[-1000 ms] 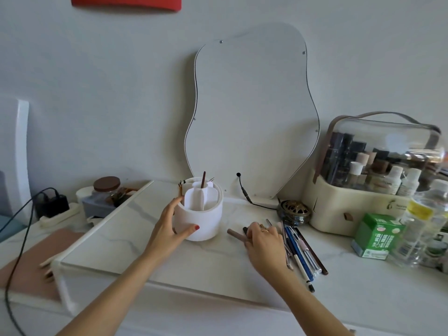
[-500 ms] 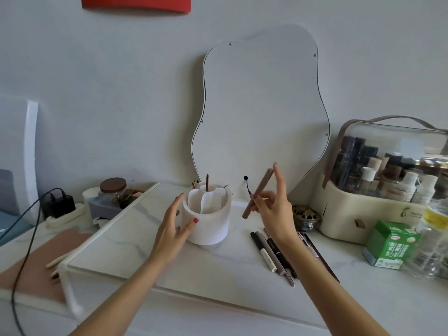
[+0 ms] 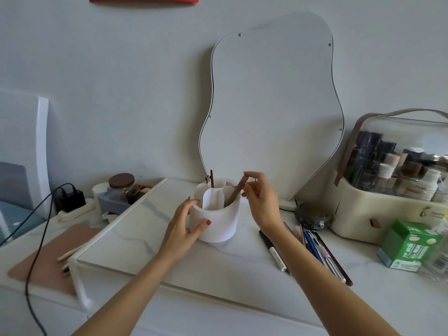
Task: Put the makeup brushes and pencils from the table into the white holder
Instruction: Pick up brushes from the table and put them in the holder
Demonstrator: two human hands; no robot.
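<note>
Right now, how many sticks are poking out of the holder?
2: a thin brown one upright at the back, and a brown pencil the right hand is lowering in. The holder walls may hide shorter ones.

Wavy mirror leans on the wall — green box (right side) near cosmetics case.

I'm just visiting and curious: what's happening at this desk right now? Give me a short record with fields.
Setting: marble-look table against a wall, wavy mirror behind
Left hand: grips the side of the white holder
Right hand: pinches the top of a brown pencil, its lower end already inside the holder
Already in holder: a thin dark brush handle at the back
Still on table: pile of pencils and brushes to the right of the holder
Nearby: green box, cosmetics case
</note>
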